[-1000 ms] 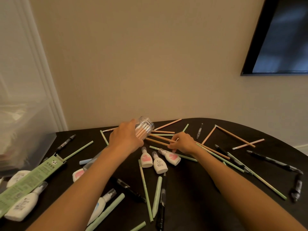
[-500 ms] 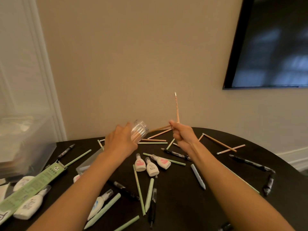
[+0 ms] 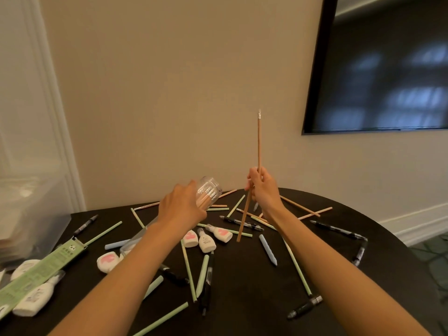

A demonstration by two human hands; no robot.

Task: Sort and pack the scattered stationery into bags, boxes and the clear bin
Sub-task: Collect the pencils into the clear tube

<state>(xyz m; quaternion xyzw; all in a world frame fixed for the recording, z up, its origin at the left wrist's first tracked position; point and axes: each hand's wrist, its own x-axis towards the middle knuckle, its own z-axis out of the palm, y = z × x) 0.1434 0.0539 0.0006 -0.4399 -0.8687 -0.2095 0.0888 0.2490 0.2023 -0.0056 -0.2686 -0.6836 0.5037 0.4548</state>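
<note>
Head view is showing the right hand (image 3: 264, 192) now raising two peach pencils (image 3: 259, 141) above the table (image 3: 339, 275), its fingers curling round them; a second ago it was pinching them down on the top. The left hand (image 3: 181, 207), at 9 o'clock from them, is gripping the tilted clear tube (image 3: 208, 190), so loading seems next. The hand is hiding the tube's lower part, and the clear bin (image 3: 31, 209) is blurring.
</note>
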